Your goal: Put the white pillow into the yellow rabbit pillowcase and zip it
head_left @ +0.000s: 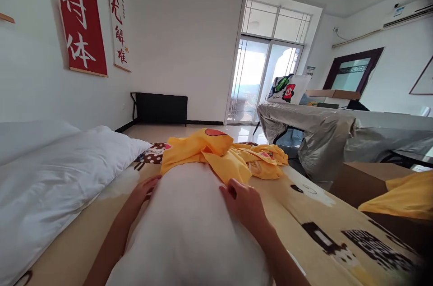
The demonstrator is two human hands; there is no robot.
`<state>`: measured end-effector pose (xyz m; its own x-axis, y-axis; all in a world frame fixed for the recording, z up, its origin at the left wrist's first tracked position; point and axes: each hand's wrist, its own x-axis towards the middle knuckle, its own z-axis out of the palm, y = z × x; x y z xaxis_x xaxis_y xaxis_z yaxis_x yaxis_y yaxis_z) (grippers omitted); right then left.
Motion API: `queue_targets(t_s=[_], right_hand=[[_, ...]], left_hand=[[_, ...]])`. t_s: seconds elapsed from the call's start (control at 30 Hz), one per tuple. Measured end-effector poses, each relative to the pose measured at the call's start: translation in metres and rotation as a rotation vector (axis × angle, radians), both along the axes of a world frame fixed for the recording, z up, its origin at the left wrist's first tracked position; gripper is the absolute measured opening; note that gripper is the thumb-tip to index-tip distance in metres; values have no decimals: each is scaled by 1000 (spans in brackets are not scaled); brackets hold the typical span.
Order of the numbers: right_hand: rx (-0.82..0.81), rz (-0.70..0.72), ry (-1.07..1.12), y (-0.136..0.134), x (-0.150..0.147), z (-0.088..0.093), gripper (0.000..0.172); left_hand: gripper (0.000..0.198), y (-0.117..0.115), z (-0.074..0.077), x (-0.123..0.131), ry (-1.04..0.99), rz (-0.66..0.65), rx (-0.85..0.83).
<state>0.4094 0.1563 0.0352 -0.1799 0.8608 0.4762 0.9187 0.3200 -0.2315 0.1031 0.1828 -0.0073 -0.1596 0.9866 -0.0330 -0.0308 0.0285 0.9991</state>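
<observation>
A white pillow lies lengthwise in front of me on the patterned bed sheet. Its far end sits inside a yellow pillowcase with a red mark, which is bunched up past the pillow. My left hand rests against the pillow's left side, fingers spread along it. My right hand presses on the pillow's right side, fingertips at the edge of the yellow cloth. Neither hand closes around anything.
Two white pillows lie stacked at the left. More yellow cloth lies on a brown box at the right. A table under grey sheeting stands beyond. Glass balcony doors are at the back, red banners on the left wall.
</observation>
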Motion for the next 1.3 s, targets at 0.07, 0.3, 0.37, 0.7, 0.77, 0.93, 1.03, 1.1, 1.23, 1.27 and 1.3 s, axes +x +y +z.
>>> queue_targets(t_s=[0.07, 0.3, 0.37, 0.7, 0.77, 0.93, 1.03, 1.1, 1.23, 1.27, 1.3], right_hand=[[141, -86, 35, 10, 7, -2, 22], [133, -79, 146, 33, 20, -17, 15], [232, -1, 216, 26, 21, -13, 15], [628, 537, 21, -43, -8, 10, 27], [624, 571, -37, -50, -14, 8, 27], [581, 644, -127, -60, -18, 5, 23], [584, 669, -114, -65, -14, 10, 23], [581, 680, -97, -69, -11, 14, 23], [574, 676, -54, -70, -5, 22, 25], [578, 667, -35, -68, -2, 23, 26], [585, 648, -6, -64, 2, 25, 27]], left_hand=[[44, -6, 11, 0, 198, -42, 20], [47, -37, 35, 36, 786, -51, 125], [46, -45, 40, 42, 885, -92, 156], [76, -81, 59, 92, 1330, -135, 939], [80, -78, 53, 102, 1400, -137, 965], [69, -57, 34, 109, 1438, -27, 748], [68, -41, 31, 96, 1420, 198, 637], [62, -32, 30, 82, 1387, 339, 617], [32, -21, 31, 52, 1253, 562, 692], [27, -22, 33, 47, 1205, 606, 716], [25, -25, 37, 42, 1150, 642, 735]])
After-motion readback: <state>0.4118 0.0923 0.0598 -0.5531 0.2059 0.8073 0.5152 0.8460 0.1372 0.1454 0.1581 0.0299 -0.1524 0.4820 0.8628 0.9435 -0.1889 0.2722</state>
